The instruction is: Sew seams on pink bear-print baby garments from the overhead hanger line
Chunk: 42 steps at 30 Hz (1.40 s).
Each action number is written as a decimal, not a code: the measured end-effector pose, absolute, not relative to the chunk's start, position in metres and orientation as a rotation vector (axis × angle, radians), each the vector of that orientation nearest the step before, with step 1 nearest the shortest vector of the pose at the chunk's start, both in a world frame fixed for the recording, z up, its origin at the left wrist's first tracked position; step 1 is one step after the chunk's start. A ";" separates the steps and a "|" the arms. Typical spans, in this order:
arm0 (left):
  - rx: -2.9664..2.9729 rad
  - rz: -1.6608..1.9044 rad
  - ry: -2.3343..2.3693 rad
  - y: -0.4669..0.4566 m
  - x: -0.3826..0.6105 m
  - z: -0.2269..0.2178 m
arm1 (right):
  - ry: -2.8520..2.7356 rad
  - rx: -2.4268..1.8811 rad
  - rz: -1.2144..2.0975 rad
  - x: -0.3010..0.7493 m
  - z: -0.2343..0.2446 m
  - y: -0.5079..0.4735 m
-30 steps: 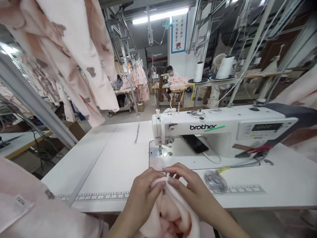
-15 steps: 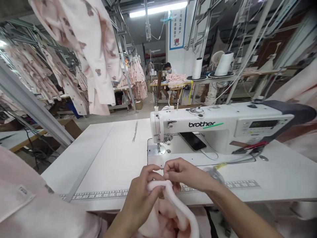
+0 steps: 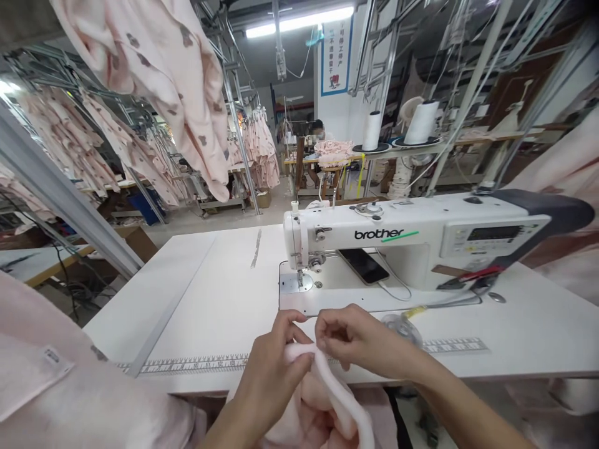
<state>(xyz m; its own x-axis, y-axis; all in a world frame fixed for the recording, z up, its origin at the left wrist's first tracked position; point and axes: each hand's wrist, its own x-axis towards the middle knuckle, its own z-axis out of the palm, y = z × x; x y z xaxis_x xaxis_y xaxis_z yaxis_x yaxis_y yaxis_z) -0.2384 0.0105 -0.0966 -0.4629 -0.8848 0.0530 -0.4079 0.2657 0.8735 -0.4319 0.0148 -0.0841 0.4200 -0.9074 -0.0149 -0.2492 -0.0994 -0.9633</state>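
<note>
My left hand (image 3: 276, 368) pinches the thick, rounded edge of a pale pink garment (image 3: 339, 399) between thumb and fingers, just in front of the table edge. Close by on the right, my right hand (image 3: 349, 340) is closed in a pinch beside the folded edge. Whatever its fingertips hold is too small or hidden to make out. The rest of the garment hangs bunched below the hands. Beyond them stands a white sewing machine (image 3: 365, 237), its needle area over a metal plate (image 3: 294, 282).
A phone (image 3: 364, 265) with a cable lies under the machine arm. A clear round object (image 3: 402, 327) sits right of my hands. A ruler strip (image 3: 196, 364) runs along the table front. Pink garments (image 3: 168, 75) hang at left; thread cones (image 3: 372, 131) stand behind.
My right hand has drawn slightly right, away from the garment edge, while my left hand keeps its hold. The garment hanging at upper left has swung and turned.
</note>
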 end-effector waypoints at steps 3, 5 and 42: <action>0.972 -0.880 -2.063 0.011 -0.233 -0.107 | 0.792 -1.310 -0.631 -0.432 -0.096 0.003; 0.901 -0.721 -2.053 0.010 -0.229 -0.116 | 0.659 -1.155 -0.613 -0.427 -0.108 -0.002; 1.344 -1.004 -2.113 -0.104 -0.255 -0.123 | 1.840 -1.725 -0.954 -0.418 -0.139 -0.050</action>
<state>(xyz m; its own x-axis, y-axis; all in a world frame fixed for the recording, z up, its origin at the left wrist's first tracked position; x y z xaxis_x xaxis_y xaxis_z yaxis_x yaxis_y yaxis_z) -0.2550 -0.1037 -0.1234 -0.4311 -0.9022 -0.0168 -0.5828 0.2641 0.7685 -0.4185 -0.0504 -0.1387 -0.1242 -0.9828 0.1368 -0.6784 -0.0165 -0.7345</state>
